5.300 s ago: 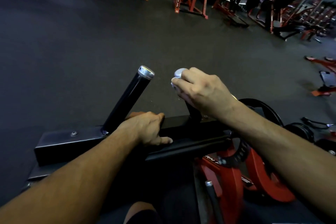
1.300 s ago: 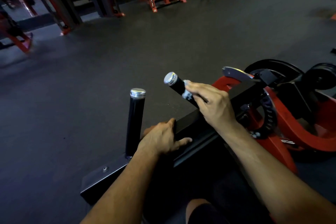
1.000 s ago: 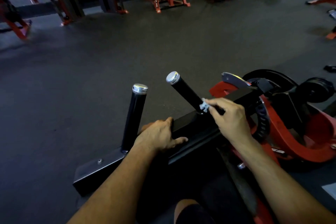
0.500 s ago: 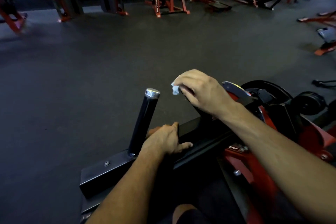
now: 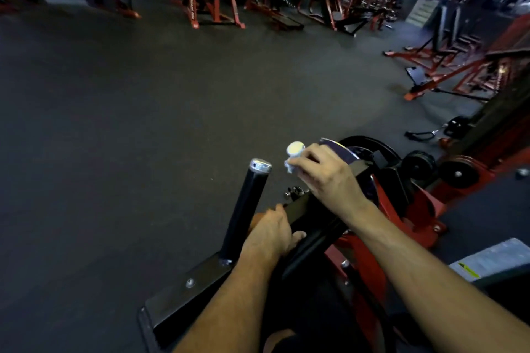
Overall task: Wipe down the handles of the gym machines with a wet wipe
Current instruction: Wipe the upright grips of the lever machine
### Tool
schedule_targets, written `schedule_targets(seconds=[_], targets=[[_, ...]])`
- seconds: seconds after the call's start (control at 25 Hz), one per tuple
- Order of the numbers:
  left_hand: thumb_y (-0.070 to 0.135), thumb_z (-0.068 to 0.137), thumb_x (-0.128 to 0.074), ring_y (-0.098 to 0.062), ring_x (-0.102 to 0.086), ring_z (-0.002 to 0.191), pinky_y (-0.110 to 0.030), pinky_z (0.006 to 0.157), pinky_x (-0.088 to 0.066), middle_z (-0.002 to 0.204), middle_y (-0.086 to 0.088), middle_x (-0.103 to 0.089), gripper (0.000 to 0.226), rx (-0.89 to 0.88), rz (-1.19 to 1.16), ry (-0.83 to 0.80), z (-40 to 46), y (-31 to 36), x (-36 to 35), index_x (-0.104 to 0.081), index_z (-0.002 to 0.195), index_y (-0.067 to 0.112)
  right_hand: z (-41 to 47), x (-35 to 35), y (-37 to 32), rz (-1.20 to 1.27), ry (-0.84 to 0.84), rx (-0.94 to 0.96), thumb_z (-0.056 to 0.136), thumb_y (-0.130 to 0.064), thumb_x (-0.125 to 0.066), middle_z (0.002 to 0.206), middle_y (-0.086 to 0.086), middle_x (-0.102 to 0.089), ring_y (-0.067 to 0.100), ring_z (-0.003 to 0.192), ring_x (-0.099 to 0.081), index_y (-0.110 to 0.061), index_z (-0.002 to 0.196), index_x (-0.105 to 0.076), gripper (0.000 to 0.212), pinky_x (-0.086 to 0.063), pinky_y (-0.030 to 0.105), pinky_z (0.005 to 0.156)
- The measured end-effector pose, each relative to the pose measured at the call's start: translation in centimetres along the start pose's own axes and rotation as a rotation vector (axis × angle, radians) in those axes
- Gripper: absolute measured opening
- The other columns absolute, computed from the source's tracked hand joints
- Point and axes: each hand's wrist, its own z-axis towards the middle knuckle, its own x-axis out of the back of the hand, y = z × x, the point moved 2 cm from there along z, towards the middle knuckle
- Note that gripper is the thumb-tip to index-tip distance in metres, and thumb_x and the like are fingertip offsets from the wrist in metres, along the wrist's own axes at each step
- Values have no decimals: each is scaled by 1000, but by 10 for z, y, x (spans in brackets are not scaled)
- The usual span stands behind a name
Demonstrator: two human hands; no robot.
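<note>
Two black handles with silver caps stick up from a black crossbar (image 5: pixel 198 278) of a red gym machine. The left handle (image 5: pixel 245 209) stands bare. My right hand (image 5: pixel 324 172) grips the top of the right handle, whose silver cap (image 5: pixel 296 148) shows above my fingers. A crumpled white wet wipe (image 5: pixel 289 167) is pressed between my fingers and that handle. The shaft of the right handle is hidden by my hand. My left hand (image 5: pixel 271 233) rests on the crossbar just right of the left handle's base, fingers curled over its far edge.
The red machine frame (image 5: pixel 410 209) and black weight plates (image 5: pixel 459 170) lie to the right. Dark rubber floor (image 5: pixel 143 123) spreads ahead and to the left. Several red racks and benches (image 5: pixel 218 6) line the far side. A grey pad (image 5: pixel 493 261) sits at right.
My right hand with the wipe slid down the right handle to its base, then back up to the top, where it stays. The left hand has stayed on the crossbar.
</note>
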Motion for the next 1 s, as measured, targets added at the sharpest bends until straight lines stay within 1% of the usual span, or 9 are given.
schedule_targets(seconds=[0.16,0.28,0.36,0.44,0.56,0.64,0.8,0.92,1.0], targets=[[70,95,-47,-26,-58,127,-35,97,-46,139,-11,-56,83,16,43,1,1,2,-1,-34,149,8,-33,-13,6,73,-77,-158,95,-13,-65,97,1,-63,22,83,-60,-14,100,-73,10,-52,34,76],[70,94,-50,-24,-59,124,-34,96,-46,138,-9,-57,81,7,55,-16,5,4,2,-35,146,9,-55,-26,12,169,-156,-497,85,-8,-70,92,-1,-62,20,85,-65,-17,97,-76,16,-52,31,77],[69,93,-52,-25,-60,123,-35,95,-47,138,-9,-56,84,7,42,-40,-1,3,4,-34,147,7,-67,-28,13,120,-250,-701,84,-9,-70,88,-2,-61,22,84,-65,-19,94,-77,16,-51,35,76],[67,94,-52,-25,-61,121,-35,91,-49,138,-10,-55,85,-25,27,-31,-6,5,4,-30,150,7,-79,-13,12,69,-256,-838,85,-11,-69,86,-2,-59,22,81,-63,-18,93,-77,14,-50,36,73],[60,98,-53,-29,-62,118,-37,83,-48,141,-14,-51,87,-107,-45,9,-3,3,3,-17,157,7,-93,19,4,12,-208,-837,87,-14,-68,83,-7,-54,14,75,-56,-20,92,-76,11,-41,30,65],[56,99,-53,-31,-61,119,-40,85,-49,142,-15,-48,85,-154,-70,27,-4,2,4,-12,159,11,-114,36,0,-11,-209,-852,87,-16,-69,82,-10,-54,10,74,-54,-24,90,-76,11,-43,30,64],[49,103,-49,-32,-52,125,-47,92,-51,146,-13,-40,70,-289,50,123,-10,6,4,-17,157,17,-177,63,-13,42,-153,-997,86,-15,-75,81,-11,-56,11,78,-58,-31,87,-76,16,-46,29,70],[46,102,-45,-36,-40,140,-53,107,-42,163,-14,-28,71,-395,221,190,-18,4,-7,-21,159,11,-234,78,-27,130,-263,-1002,87,-15,-75,85,-11,-59,12,82,-60,-28,90,-76,14,-46,29,74],[53,99,-44,-35,-30,149,-60,119,-26,167,-11,-24,74,-590,294,253,-22,6,-16,-26,160,15,-277,95,-28,156,-313,-1008,86,-12,-75,86,-11,-61,12,83,-62,-28,89,-75,16,-46,28,77]])
